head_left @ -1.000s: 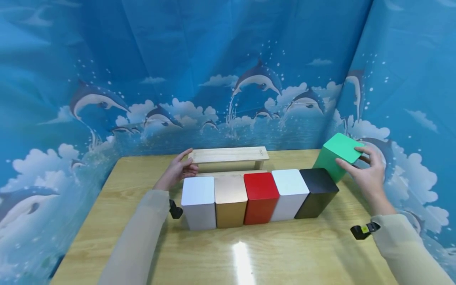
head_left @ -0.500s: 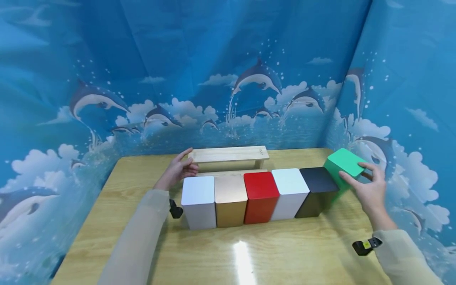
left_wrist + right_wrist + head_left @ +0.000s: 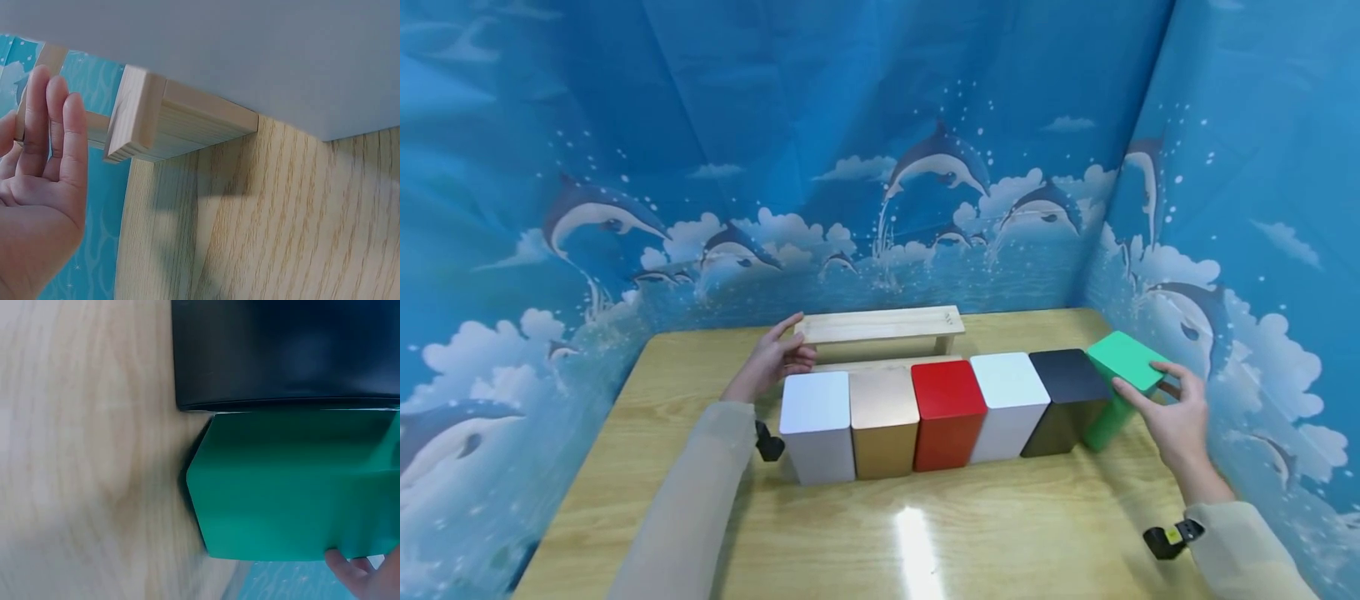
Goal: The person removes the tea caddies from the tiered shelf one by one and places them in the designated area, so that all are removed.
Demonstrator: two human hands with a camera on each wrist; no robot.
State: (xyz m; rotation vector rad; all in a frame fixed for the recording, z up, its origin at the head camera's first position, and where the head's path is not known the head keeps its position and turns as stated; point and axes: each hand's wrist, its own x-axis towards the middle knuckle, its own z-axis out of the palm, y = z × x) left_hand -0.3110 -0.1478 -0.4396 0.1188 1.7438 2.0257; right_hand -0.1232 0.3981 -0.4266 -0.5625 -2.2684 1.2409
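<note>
My right hand (image 3: 1180, 417) grips a green box (image 3: 1126, 360) near its top, at the right end of a row of boxes. In the right wrist view, the green box (image 3: 281, 494) stands close alongside the black box (image 3: 287, 353). At the other side, my left hand (image 3: 769, 358) holds the left end of a low wooden rack (image 3: 880, 324) behind the row. The left wrist view has three straight fingers (image 3: 75, 137) in front, with the thumb at the rack's wood at the far left edge.
Left of the black box (image 3: 1070, 375), the row has a white box (image 3: 1011, 379), a red box (image 3: 950, 389), a gold box (image 3: 885, 398) and another whitish box (image 3: 815, 402). They stand on a wood-grain table (image 3: 820, 533). A blue dolphin curtain (image 3: 850, 125) hangs behind and to the right.
The green box has come down and toward me in my right hand, settling upright beside the black box. The left hand keeps its place on the rack.
</note>
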